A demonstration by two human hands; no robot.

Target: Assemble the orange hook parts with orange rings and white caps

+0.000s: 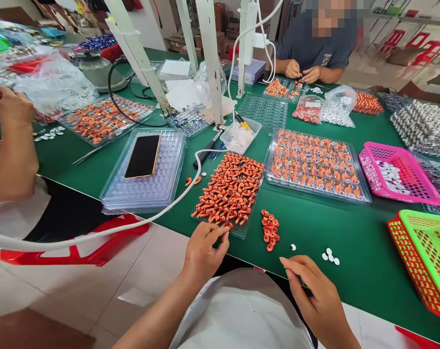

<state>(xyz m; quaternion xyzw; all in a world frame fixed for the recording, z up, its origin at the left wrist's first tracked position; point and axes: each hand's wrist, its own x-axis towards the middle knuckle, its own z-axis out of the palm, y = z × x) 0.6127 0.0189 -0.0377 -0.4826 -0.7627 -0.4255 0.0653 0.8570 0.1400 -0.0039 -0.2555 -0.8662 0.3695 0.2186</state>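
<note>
My left hand (pixel 207 247) is closed in a pinch at the near edge of a clear tray (pixel 244 231). At its fingertips is a small orange earbud shell (pixel 230 225), partly covered by the fingers. Many stemmed orange earbud shells (pixel 229 189) lie heaped on that tray. To the right, a small pile of round orange caps (pixel 270 229) rests on the green table. My right hand (pixel 316 295) hovers over the table's near edge, thumb and index finger slightly apart, nothing visible between them. Just beyond its fingertips lies a white disc (pixel 293 247); several more white discs (pixel 330 256) lie further right.
A filled orange-parts tray (pixel 314 165), pink basket (pixel 401 172) and green basket (pixel 429 242) stand to the right. Left are stacked clear trays (pixel 147 189) with a phone (pixel 143 156), a white cable (pixel 162 211) and hammer (pixel 210 146). Co-workers sit opposite and at left.
</note>
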